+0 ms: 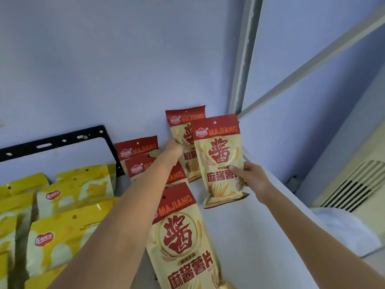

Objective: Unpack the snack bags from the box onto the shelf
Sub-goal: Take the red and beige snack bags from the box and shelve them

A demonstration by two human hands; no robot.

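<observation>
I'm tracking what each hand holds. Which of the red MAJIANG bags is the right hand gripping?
The front upright bag, nearest the shelf's right edge: the right hand grips its lower right side. The left hand touches the bag behind it.

Red-topped snack bags (220,161) upright, shelved.

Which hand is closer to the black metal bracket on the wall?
Left. The left hand reaches right of the black bracket. The right hand is farther right still, holding a red bag.
</observation>
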